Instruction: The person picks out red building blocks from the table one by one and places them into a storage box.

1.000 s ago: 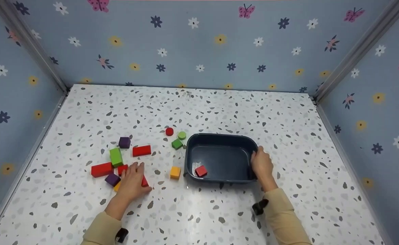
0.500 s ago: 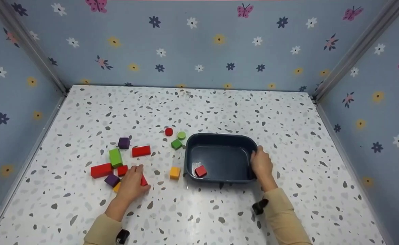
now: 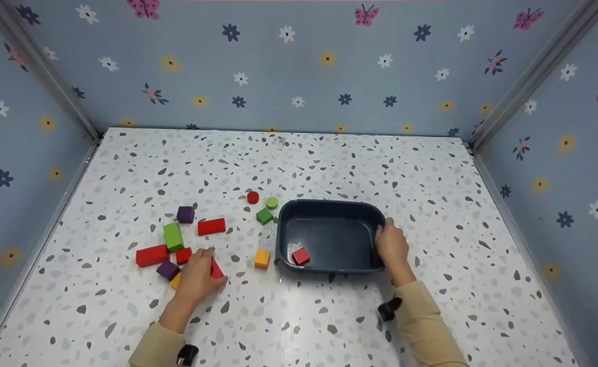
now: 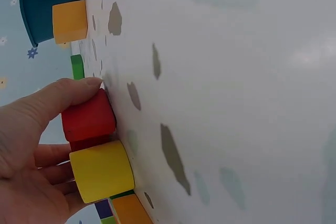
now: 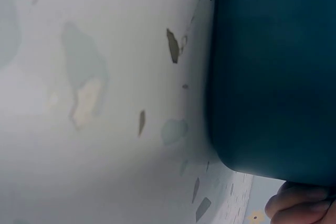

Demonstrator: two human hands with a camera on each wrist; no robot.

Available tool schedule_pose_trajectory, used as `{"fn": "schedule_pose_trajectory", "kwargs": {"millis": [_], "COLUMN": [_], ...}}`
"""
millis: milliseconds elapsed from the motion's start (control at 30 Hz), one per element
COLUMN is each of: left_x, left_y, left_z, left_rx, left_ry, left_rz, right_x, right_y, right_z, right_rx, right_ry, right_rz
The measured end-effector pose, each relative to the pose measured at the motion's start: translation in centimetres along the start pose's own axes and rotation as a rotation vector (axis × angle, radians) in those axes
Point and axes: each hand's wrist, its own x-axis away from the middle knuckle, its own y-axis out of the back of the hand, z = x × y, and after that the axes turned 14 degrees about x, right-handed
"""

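Observation:
My left hand (image 3: 196, 278) is low over the left cluster of blocks, curled round a red block (image 3: 216, 268) with the thumb on its near right side. In the left wrist view, the thumb lies along that red block (image 4: 89, 116), and a yellow block (image 4: 102, 171) stands right beside it, the fingers reaching behind both. On the right, my right hand (image 3: 393, 250) grips the right end of a dark blue plastic bin (image 3: 337, 234). One red cube (image 3: 301, 256) lies in its near left corner. The right wrist view shows the bin's outer wall (image 5: 273, 77) with fingertips (image 5: 299, 203) below it.
Around the left hand lie a long red block (image 3: 152, 255), a light green block (image 3: 173, 236), purple cubes (image 3: 186, 214) and another red block (image 3: 211, 226). By the bin's left side are an orange cube (image 3: 262, 259), a green cube (image 3: 265, 215), a green cylinder (image 3: 272, 203) and a red cylinder (image 3: 252, 197).
The left hand's fingers have drawn in closer round the red block, from a more spread pose. The right hand and the bin stay in place.

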Motion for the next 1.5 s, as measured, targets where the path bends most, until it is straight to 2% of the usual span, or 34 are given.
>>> {"fn": "schedule_pose_trajectory", "kwargs": {"millis": [433,600,767,933,1233,1500], "left_x": [-0.3,-0.3,-0.2,0.0,0.6,0.6], "left_y": [-0.4,-0.8,-1.2,-1.7,-2.4,-3.1], "left_z": [-1.5,-2.5,-3.5,-4.5,-7.0,-9.0], "left_rx": [0.030,0.056,0.078,0.095,0.157,0.209], "left_ry": [0.011,0.017,-0.024,-0.033,0.005,-0.088], "left_rz": [-0.041,-0.066,-0.105,-0.131,-0.157,-0.214], "right_x": [-0.3,-0.3,-0.1,-0.1,-0.2,-0.1], "right_y": [0.2,0.2,0.2,0.1,0.0,0.0], "right_z": [0.0,0.1,0.0,0.0,-0.1,0.0], "right_rx": [0.010,0.010,0.001,-0.001,-0.001,0.001], "right_ry": [-0.017,-0.018,-0.005,-0.010,-0.026,-0.020], "right_rz": [0.029,0.020,-0.003,0.009,0.028,0.008]}}
